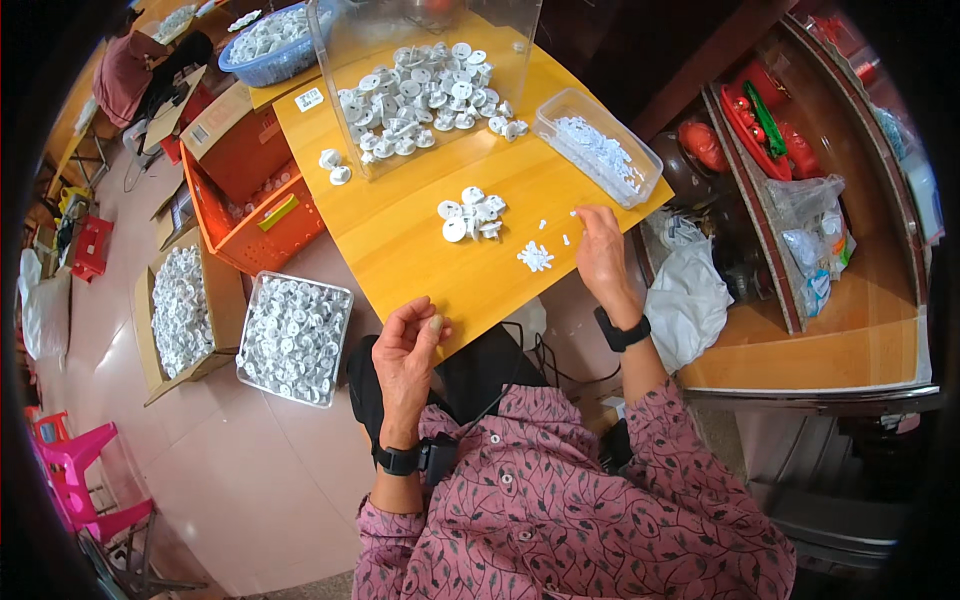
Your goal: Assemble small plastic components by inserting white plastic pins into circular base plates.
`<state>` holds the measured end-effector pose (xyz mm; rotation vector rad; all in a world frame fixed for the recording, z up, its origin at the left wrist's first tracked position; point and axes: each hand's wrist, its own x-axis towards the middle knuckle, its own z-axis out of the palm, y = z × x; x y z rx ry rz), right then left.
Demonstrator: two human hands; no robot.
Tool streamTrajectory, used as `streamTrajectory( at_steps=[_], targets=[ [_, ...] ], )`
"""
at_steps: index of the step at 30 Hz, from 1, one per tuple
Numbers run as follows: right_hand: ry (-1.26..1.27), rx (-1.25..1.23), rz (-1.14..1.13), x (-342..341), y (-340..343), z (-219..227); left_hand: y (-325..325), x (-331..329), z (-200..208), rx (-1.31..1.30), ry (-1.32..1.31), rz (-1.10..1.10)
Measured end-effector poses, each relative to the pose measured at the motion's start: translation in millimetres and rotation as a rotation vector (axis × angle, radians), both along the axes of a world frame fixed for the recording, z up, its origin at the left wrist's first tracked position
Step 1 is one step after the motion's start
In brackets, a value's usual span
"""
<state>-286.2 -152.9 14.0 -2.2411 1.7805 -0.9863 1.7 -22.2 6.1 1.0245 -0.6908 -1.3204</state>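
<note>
A small workshop for hand assembly is suggested: white plastic parts (455, 229) are heaped on a yellow table (380, 245) at the centre, and more are packed into a cardboard box (229, 285) and a clear tub (342, 343) at left. At upper left a blue basin (272, 73) is likewise filled — another person (124, 72) is seen nearby. Household-like shelves (815, 358) are loaded with bags at right.

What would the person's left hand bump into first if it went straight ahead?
Probably the small cluster of white disc-shaped parts on the yellow wooden table. The left hand is curled and its height is unclear, so it might pass above them.
</note>
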Motion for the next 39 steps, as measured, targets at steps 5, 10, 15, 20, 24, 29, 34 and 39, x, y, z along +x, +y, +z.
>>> streamTrajectory(
  at_steps=[5,10,15,20,24,29,34,39],
  targets=[
    [0.168,-0.053,-0.013,21.1,-3.0,-5.7,1.0,1.4,-0.4,0.005,-0.034,0.008],
    [0.094,-0.01,0.195,29.4,7.1,-0.3,-1.3,0.5,0.1,0.011,-0.038,0.014],
    [-0.029,0.052,0.172,17.0,16.3,0.2,-1.0,2.0,-0.8,0.005,-0.011,0.014],
    [0.13,-0.177,0.0,9.0,25.3,3.3,-1.9,0.9,-3.0,-0.003,-0.009,0.01],
    [0.073,-0.045,0.098,15.7,38.3,8.1,0.6,2.1,-2.0,0.004,0.019,0.005],
    [-0.048,0.032,0.153,34.3,46.6,15.2,0.1,3.0,-3.4,-0.011,0.016,0.01],
    [0.195,-0.104,0.171,36.4,49.2,11.1,-0.6,2.9,0.1,0.018,0.035,0.007],
    [0.224,-0.123,0.08,34.8,47.2,10.2,-2.0,4.4,-0.3,0.008,0.067,0.004]
  ],
)
